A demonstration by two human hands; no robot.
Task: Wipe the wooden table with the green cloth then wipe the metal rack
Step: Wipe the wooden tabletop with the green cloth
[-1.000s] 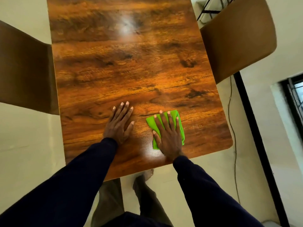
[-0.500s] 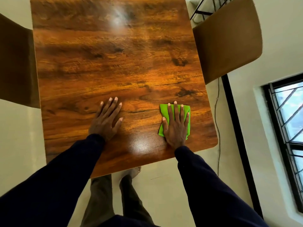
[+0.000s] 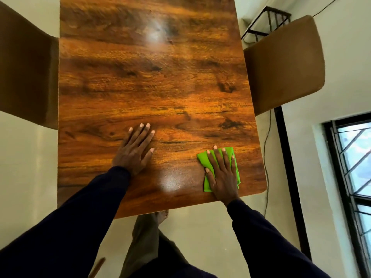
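Note:
The wooden table [image 3: 152,83] fills the middle of the head view, glossy with dark grain. A folded green cloth [image 3: 202,159] lies near the table's near right corner. My right hand [image 3: 221,173] presses flat on the cloth with straight, spread fingers. My left hand [image 3: 134,151] rests flat on the bare wood to the left of it, fingers straight. A black metal rack [image 3: 267,23] shows partly at the top right, behind a chair back.
A brown chair [image 3: 285,63] stands at the table's right side and another brown chair [image 3: 26,67] at its left. A black cable [image 3: 267,141] hangs by the right edge. A barred window [image 3: 353,169] is at the far right. My legs and a foot [image 3: 160,214] are below the near edge.
My right hand has slid the green cloth to the right, toward the table's near right corner. My left hand has stayed flat on the wood.

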